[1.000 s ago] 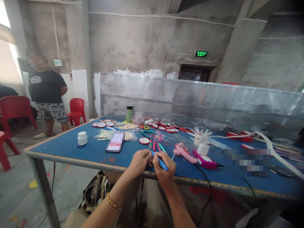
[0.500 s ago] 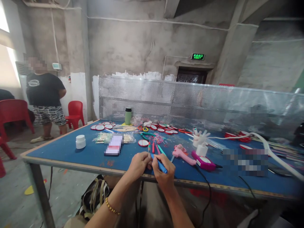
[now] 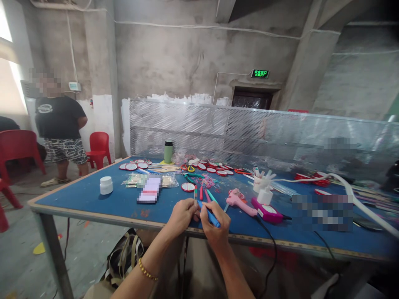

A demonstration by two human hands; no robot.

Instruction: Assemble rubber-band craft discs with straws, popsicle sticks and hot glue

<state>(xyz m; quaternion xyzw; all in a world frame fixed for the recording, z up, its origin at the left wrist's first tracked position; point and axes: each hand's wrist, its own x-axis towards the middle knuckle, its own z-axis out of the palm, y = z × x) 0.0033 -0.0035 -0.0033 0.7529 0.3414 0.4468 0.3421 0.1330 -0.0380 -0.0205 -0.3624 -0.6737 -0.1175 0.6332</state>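
My right hand (image 3: 215, 222) is closed round a blue marker pen (image 3: 213, 219), its tip end slanting up to the left. Beside it, my left hand (image 3: 183, 214) pinches a thin stick (image 3: 195, 192) with red and green colouring, which stands up past the fingertips. The pen's tip meets the stick near the fingers; exact contact is hidden. Just beyond my hands lie a red marker (image 3: 201, 193), a pink marker (image 3: 207, 195) and a teal marker (image 3: 212, 196). A round red-rimmed disc (image 3: 188, 187) lies behind the stick.
Right of my hands are a pink glue gun (image 3: 241, 203) with a black cord, a purple device (image 3: 270, 212) and a white cup of sticks (image 3: 261, 182). A phone (image 3: 150, 190), a white jar (image 3: 106, 185) and a green bottle (image 3: 168, 152) stand or lie leftward. A person (image 3: 60, 118) stands beyond the table.
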